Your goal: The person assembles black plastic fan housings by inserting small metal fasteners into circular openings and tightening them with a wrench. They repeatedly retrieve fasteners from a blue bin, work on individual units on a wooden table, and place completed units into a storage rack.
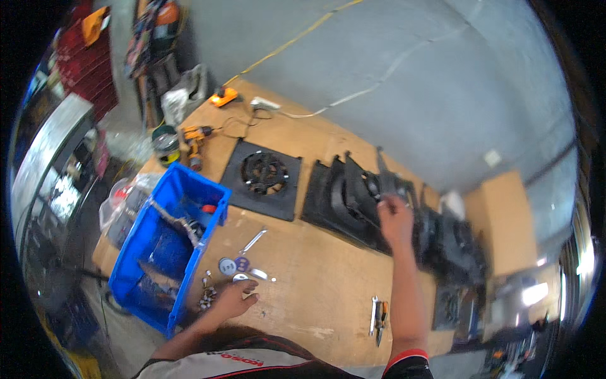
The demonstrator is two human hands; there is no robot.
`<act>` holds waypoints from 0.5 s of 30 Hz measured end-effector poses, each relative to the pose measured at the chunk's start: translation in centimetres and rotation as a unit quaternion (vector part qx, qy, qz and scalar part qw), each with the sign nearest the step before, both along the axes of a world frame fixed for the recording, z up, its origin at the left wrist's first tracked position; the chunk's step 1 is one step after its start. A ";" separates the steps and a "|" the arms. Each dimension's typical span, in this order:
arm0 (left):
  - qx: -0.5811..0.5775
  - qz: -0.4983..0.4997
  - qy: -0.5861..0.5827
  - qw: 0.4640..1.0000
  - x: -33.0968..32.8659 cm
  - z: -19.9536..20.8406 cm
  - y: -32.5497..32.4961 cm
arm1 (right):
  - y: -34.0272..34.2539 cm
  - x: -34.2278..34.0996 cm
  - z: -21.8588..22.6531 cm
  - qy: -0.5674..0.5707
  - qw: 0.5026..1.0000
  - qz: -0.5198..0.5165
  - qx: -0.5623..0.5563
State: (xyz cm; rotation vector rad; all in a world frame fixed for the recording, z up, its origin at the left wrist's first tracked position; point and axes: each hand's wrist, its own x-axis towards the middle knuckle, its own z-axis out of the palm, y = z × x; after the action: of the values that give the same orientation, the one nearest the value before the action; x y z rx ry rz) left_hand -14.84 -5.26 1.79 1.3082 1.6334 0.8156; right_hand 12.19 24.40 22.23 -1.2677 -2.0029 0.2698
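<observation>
My right hand (395, 218) reaches forward and grips the upper edge of a black fan shroud (353, 199) that leans against other black shrouds (451, 240) on the wooden workbench (315, 284). My left hand (232, 299) rests flat on the bench near its front edge, fingers spread, holding nothing. Its fingertips lie next to several small round metal discs (235, 266) and a pile of small screws (206, 297). A shiny wrench (254, 241) lies just beyond the discs.
A blue plastic bin (165, 249) with parts stands at the left bench edge. Another flat black fan panel (262, 177) lies behind it. A cordless drill (194, 142), orange charger (224, 96) and power strip (265, 103) sit at the back. Pliers and a small wrench (377, 318) lie near the front.
</observation>
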 end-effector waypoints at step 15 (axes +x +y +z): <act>0.170 0.127 0.138 0.967 -2.2 -3.7 -0.4 | 7.2 -27.7 -25.4 -0.056 0.952 0.033 -0.299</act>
State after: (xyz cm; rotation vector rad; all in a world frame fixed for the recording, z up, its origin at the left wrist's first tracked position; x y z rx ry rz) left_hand -17.04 -5.68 -1.88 1.5206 1.9746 1.1488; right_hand -15.48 31.57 -3.12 -1.6051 -2.1421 0.9104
